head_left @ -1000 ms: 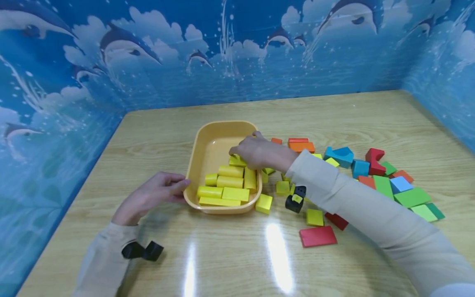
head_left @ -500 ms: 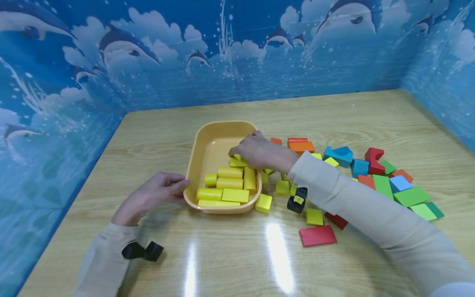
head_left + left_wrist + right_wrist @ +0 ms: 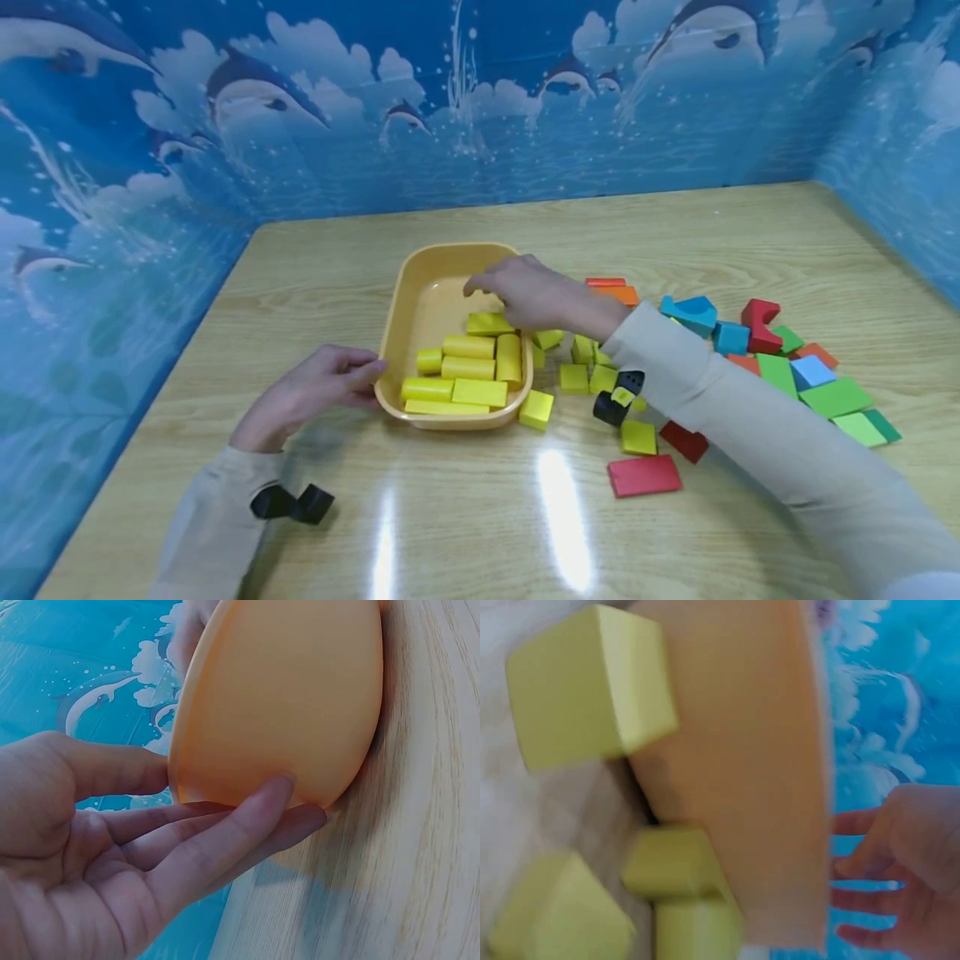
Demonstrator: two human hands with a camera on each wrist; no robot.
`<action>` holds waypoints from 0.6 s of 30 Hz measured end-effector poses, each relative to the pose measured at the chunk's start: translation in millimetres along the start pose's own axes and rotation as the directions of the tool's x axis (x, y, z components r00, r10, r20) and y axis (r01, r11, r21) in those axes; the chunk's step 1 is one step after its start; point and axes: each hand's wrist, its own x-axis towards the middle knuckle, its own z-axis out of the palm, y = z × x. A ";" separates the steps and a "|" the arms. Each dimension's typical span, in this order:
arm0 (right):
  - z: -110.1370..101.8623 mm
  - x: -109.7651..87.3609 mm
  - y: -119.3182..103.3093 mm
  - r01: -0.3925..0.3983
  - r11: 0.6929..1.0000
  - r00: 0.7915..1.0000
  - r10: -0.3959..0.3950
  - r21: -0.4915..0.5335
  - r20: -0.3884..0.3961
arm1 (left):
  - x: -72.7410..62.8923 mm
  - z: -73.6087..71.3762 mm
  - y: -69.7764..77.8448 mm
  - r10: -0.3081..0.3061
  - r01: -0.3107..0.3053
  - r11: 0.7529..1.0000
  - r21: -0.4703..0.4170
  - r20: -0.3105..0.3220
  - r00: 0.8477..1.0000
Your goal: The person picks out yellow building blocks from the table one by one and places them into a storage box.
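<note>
An orange-yellow plastic tub (image 3: 403, 287) stands on the table with several yellow blocks lying in its near half. At its left side, my left hand (image 3: 322, 385) holds the tub, thumb at the rim and fingers (image 3: 247, 817) against the outer wall. My right hand (image 3: 536, 292) hovers over the tub's right rim with fingers loosely bent and nothing held. Just below it, a yellow block (image 3: 487, 323) lies behind the yellow cylinders (image 3: 468, 347). In the right wrist view the fingers (image 3: 870, 900) reach past the rim, their tips partly hidden.
Loose yellow blocks (image 3: 573, 379) lie right of the tub, one yellow block (image 3: 536, 410) close to its wall. Farther right are red, blue, green and orange pieces, including a green block (image 3: 834, 398). A red flat block (image 3: 645, 476) lies nearer. A dolphin-print backdrop (image 3: 480, 125) borders the table.
My right hand has let go of the yellow block in the tub and risen slightly up and to the right. The left hand stays at the tub's side.
</note>
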 end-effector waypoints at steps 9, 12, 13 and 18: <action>-9.2 -60.7 55.6 0.003 0.991 0.985 0.019 0.130 -0.172 | 0.6 1.3 1.7 0.013 -0.013 1.000 0.022 0.003 1.000; -1.3 -86.2 71.4 -0.038 0.990 0.992 0.054 0.138 -0.115 | 0.1 0.9 1.7 -0.001 0.001 1.000 0.024 0.001 1.000; 1.0 -94.8 75.0 -0.058 0.989 0.992 0.072 0.139 -0.103 | 0.2 0.8 1.8 -0.010 0.011 1.000 0.025 -0.002 1.000; 10.0 -131.0 82.6 -0.131 0.978 0.986 0.145 0.160 -0.078 | 0.3 1.4 2.0 -0.051 0.052 0.998 0.024 -0.008 0.999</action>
